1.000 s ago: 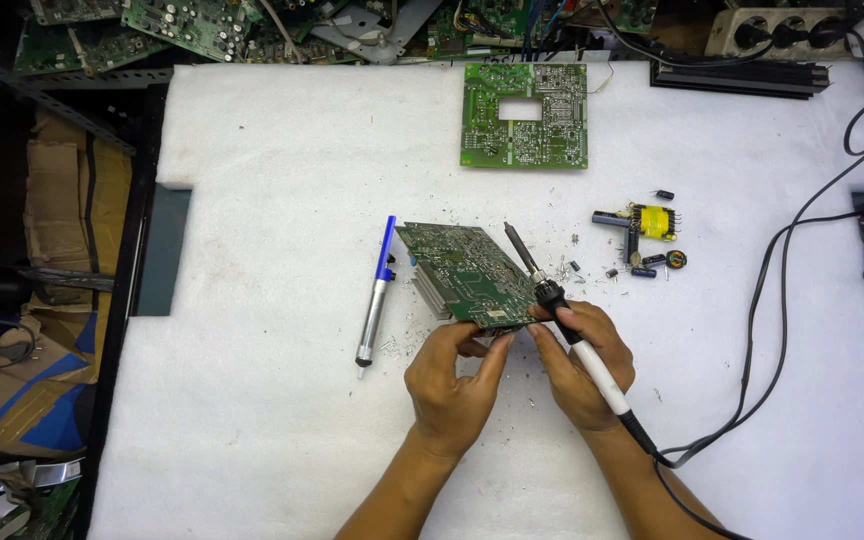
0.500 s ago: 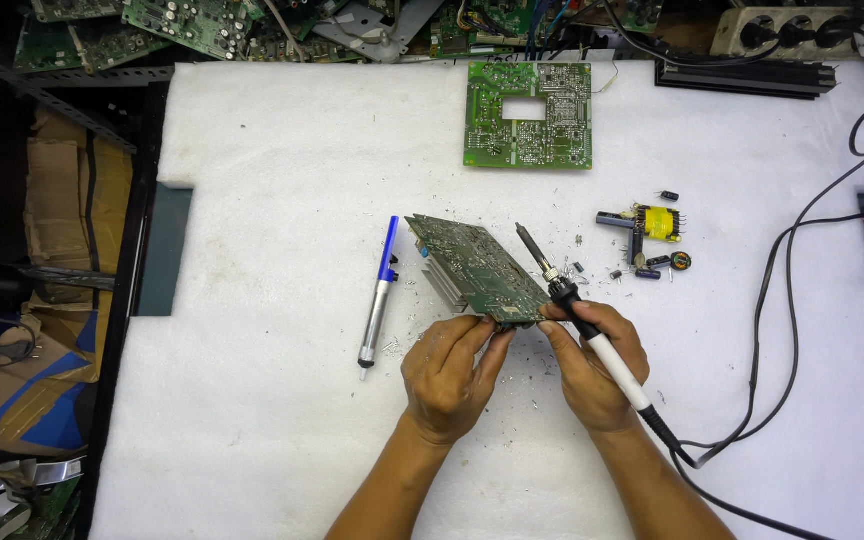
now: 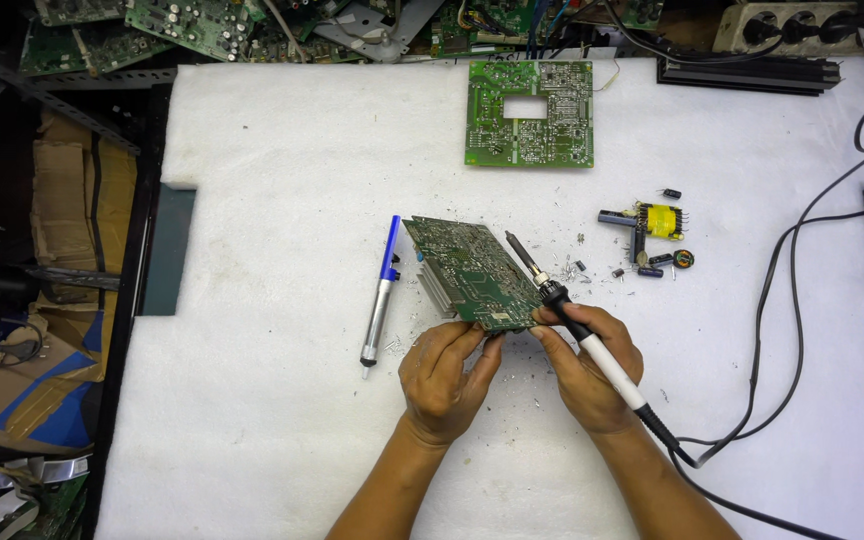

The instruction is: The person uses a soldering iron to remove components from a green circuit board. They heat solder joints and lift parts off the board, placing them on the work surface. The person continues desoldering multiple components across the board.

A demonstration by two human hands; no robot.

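Tabletop (image 3: 252,150): white padded sheet, carrying all items listed below.

Spare circuit board (image 3: 529,113): green, with a rectangular cut-out, lay flat at the far edge, well apart from the hands.

Worked circuit board (image 3: 467,270): green, solder side up, tilted, metal heat sink showing beneath its left edge. Long axis ran from far-left to near-right; its near corner sat between the two hands, just beyond the fingertips.

Left hand (image 3: 444,380): fingers clenched on the board's near edge, propping it up.

Right hand (image 3: 587,365): fingers grasped the soldering iron (image 3: 577,330) like a pen. The iron's axis ran parallel to the board's right edge, tip pointing far-left and lying just beside that edge; whether it touched could not be told. Its cable trailed off to the near right.

Desoldering pump (image 3: 382,290): blue and silver, lay left of the board, untouched, nearer the left hand.

Removed components (image 3: 652,235): yellow transformer, capacitors and small parts, right of the board, apart from both hands.
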